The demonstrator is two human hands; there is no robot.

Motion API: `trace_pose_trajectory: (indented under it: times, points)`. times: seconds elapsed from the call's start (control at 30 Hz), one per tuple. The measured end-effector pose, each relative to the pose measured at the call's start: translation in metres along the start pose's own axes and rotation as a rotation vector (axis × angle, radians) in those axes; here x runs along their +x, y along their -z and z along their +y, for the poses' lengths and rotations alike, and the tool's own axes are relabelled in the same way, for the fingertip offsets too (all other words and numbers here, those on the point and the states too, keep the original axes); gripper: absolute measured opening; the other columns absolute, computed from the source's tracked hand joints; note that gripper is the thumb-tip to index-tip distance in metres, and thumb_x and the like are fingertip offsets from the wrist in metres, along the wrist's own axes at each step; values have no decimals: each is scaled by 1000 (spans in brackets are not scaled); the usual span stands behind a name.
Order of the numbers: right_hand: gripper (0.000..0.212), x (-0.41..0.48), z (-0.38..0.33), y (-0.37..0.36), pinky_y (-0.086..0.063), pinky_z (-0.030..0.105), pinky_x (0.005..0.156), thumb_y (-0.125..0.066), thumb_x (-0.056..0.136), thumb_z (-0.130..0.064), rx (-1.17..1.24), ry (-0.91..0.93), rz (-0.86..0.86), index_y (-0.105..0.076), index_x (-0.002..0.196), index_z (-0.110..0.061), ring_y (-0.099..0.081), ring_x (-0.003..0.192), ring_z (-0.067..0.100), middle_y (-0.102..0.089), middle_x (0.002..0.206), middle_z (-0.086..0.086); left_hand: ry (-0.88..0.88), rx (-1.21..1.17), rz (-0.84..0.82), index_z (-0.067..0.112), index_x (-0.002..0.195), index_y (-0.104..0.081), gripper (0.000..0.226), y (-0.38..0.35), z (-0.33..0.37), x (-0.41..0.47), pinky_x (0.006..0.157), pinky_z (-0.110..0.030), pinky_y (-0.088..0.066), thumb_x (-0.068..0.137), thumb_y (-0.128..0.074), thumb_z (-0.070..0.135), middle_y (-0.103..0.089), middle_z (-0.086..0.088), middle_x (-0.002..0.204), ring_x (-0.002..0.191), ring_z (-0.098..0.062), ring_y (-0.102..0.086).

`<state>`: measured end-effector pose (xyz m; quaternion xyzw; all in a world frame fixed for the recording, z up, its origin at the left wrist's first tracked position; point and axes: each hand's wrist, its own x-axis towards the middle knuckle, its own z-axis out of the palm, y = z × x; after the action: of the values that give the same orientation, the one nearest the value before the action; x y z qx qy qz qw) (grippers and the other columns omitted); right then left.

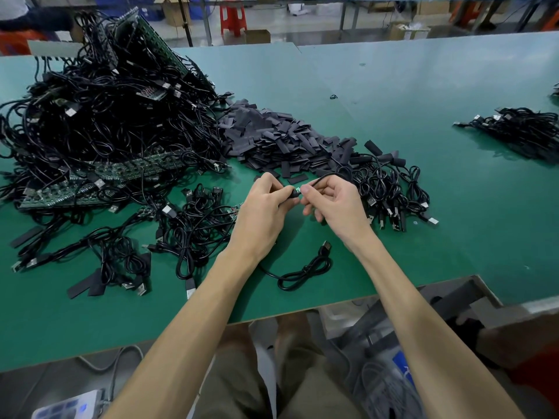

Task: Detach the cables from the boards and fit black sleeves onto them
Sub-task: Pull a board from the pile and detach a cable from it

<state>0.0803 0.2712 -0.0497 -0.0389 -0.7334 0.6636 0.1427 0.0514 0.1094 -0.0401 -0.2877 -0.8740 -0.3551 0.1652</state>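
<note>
At frame centre the left hand (266,207) pinches a black sleeve (292,194) and the right hand (335,204) pinches a cable (322,177), fingertips meeting above the green tabletop (408,86). A heap of cables and boards (106,110) fills the upper left, with loose sleeves (272,137) beside it. Behind stand a red stool (233,16) and a cardboard box (257,36).

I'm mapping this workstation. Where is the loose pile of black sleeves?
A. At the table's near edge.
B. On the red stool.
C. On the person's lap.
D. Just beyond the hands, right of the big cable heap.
D: the sleeve pile lies past the left hand and right hand, beside the cable heap.
</note>
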Motion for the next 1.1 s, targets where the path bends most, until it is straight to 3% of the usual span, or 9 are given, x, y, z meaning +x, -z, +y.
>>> trace_pose_trajectory:
  times: [0.17,0.47,0.67,0.83,1.0,1.1]
  points:
    - [23,0,1,0,-47,24,48,-72,96,-20,-63,-10,15,-64,95,1,-68,58,16,-76,76,6,6,1,-20,-1,98,-71,26,2,5,-1,70,-43,-49,101,-64,23,-52,-7,94,82,-21,-49]
    - [18,-2,-2,2,-45,23,49,-67,101,-21,-34,20,-18,-70,89,-8,-64,57,16,-73,74,2,-8,-18,-5,2,101,-74,18,-1,2,0,72,-46,-50,100,-66,18,-53,-10,94,86,-26,-52]
    - [16,-1,0,2,-44,22,49,-66,102,-18,-28,31,-19,-69,92,-6,-64,57,17,-71,72,3,-6,-22,-3,1,102,-74,16,-4,-1,0,72,-30,-39,99,-67,15,-51,-8,92,84,-20,-47]
    - [17,-1,1,2,-44,21,49,-67,101,-19,-27,37,-22,-70,91,-6,-64,57,18,-72,73,5,-28,-24,-5,2,104,-75,16,-4,-3,0,72,-30,-39,98,-68,15,-51,-9,92,83,-21,-48]
    - [18,0,0,2,-43,23,47,-64,102,-17,15,46,45,-68,89,-5,-63,54,15,-71,72,4,47,-194,45,12,120,-75,31,2,-3,2,74,-9,-38,90,-78,19,-59,-3,95,81,-5,-52]
    - [18,0,-2,3,-42,23,47,-62,103,-18,59,41,133,-67,89,-9,-62,55,14,-72,73,3,113,-273,25,19,125,-73,37,3,-6,5,75,-13,-44,88,-79,19,-66,3,99,88,-5,-59]
